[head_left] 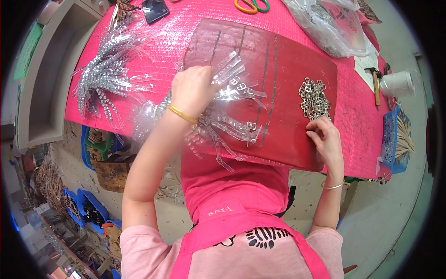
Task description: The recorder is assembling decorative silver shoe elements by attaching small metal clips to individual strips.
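A bunch of clear plastic straps set with rhinestones [227, 122] lies across the left part of the dark red board [292, 144]. Several straps carry small silver buckles near their ends. My left hand [193, 88] is closed over the upper part of this bunch, its fingertips partly hidden against a clear strap. A heap of loose silver buckles [315, 96] rests on the board's right side. At the near edge of that heap is my right hand [326, 139], thumb and fingers bent together. Whatever they pinch is too small to make out.
Another bundle of silver rhinestone straps [104, 76] lies on the pink table cover [153, 35] at left. Farther back are a black phone [155, 10], scissors [246, 5] and a plastic bag [327, 28]. A hammer [374, 86], white cup [397, 84] and blue basket [389, 142] stand right.
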`<state>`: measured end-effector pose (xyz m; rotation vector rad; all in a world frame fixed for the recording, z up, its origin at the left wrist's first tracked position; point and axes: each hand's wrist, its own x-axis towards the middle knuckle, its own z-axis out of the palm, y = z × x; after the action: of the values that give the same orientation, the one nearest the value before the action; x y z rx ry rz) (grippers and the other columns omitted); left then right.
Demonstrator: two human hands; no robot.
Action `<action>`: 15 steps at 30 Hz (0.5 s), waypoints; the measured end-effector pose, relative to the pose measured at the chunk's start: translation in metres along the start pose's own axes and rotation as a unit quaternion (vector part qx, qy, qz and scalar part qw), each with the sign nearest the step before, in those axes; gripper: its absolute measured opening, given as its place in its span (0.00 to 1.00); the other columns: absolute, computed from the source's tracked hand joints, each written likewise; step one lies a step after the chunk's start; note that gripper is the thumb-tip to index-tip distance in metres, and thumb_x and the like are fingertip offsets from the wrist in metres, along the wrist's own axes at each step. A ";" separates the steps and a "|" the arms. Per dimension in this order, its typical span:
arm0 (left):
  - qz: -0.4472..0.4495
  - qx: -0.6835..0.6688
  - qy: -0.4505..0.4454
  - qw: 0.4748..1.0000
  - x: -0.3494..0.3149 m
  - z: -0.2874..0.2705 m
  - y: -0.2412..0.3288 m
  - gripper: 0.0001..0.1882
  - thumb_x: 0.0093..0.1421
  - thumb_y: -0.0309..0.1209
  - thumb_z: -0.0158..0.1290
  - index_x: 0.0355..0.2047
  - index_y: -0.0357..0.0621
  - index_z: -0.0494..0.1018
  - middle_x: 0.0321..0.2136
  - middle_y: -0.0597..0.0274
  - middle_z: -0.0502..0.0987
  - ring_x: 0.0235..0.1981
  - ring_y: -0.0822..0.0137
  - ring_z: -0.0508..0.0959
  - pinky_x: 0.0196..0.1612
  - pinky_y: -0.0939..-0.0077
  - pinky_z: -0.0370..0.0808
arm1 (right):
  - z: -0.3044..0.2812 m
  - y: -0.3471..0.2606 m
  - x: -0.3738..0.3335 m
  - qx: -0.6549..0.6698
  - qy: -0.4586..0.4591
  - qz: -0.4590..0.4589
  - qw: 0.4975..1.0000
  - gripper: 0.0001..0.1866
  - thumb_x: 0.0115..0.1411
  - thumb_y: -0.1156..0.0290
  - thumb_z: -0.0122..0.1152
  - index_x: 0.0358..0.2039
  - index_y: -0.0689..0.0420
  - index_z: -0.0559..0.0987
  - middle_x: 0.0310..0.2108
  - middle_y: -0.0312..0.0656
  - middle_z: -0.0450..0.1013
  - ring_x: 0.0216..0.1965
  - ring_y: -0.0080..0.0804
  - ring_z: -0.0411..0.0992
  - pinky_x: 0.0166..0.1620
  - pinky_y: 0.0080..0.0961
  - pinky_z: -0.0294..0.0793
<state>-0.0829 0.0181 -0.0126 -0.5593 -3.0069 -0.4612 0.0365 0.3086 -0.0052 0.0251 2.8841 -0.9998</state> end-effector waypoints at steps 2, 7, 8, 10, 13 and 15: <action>-0.002 -0.066 -0.007 0.998 0.001 -0.008 0.003 0.12 0.43 0.33 0.56 0.21 0.38 0.69 0.19 0.53 0.72 0.24 0.55 0.73 0.29 0.66 0.69 | -0.005 -0.003 -0.002 0.029 0.028 0.026 0.999 0.07 0.43 0.84 0.57 0.25 0.65 0.71 0.22 0.42 0.65 0.23 0.30 0.67 0.28 0.24 0.66; -0.043 -0.465 -0.134 0.874 0.021 -0.021 0.011 0.05 0.52 0.24 0.48 0.29 0.35 0.69 0.22 0.61 0.75 0.23 0.74 0.74 0.26 0.84 0.70 | -0.003 0.012 -0.004 0.019 0.027 0.020 0.999 0.08 0.43 0.84 0.57 0.27 0.64 0.71 0.23 0.41 0.65 0.22 0.28 0.65 0.27 0.22 0.65; -0.042 -0.465 -0.135 0.874 0.027 -0.028 0.017 0.05 0.52 0.24 0.48 0.29 0.35 0.69 0.22 0.61 0.75 0.23 0.74 0.74 0.26 0.84 0.70 | -0.001 0.012 -0.005 0.026 0.046 0.023 0.998 0.08 0.43 0.84 0.57 0.27 0.64 0.71 0.24 0.41 0.65 0.22 0.28 0.65 0.27 0.22 0.65; -0.050 -0.513 -0.174 0.839 0.036 -0.036 0.027 0.11 0.51 0.28 0.50 0.33 0.33 0.71 0.22 0.60 0.76 0.20 0.75 0.74 0.26 0.83 0.70 | -0.004 0.005 -0.010 0.017 0.049 0.020 0.998 0.08 0.43 0.83 0.57 0.27 0.64 0.71 0.24 0.41 0.65 0.22 0.28 0.65 0.27 0.22 0.65; -0.041 -0.502 -0.176 0.846 0.042 -0.032 0.038 0.10 0.54 0.28 0.49 0.34 0.33 0.72 0.22 0.61 0.76 0.19 0.76 0.74 0.24 0.86 0.69 | -0.003 0.013 -0.017 0.022 0.054 0.026 0.998 0.08 0.44 0.83 0.57 0.27 0.64 0.71 0.23 0.40 0.66 0.22 0.27 0.65 0.27 0.22 0.65; -0.018 -0.481 -0.181 0.858 0.042 -0.029 0.044 0.10 0.56 0.29 0.48 0.33 0.34 0.73 0.22 0.62 0.76 0.19 0.77 0.74 0.22 0.88 0.68 | -0.002 0.016 -0.018 0.036 0.059 0.035 0.997 0.08 0.44 0.83 0.57 0.27 0.63 0.71 0.23 0.40 0.66 0.21 0.26 0.65 0.26 0.22 0.65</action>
<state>-0.1067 0.0628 0.0312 -0.6617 -2.8861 -2.1115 0.0552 0.3230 -0.0119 0.1940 2.9269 -1.1247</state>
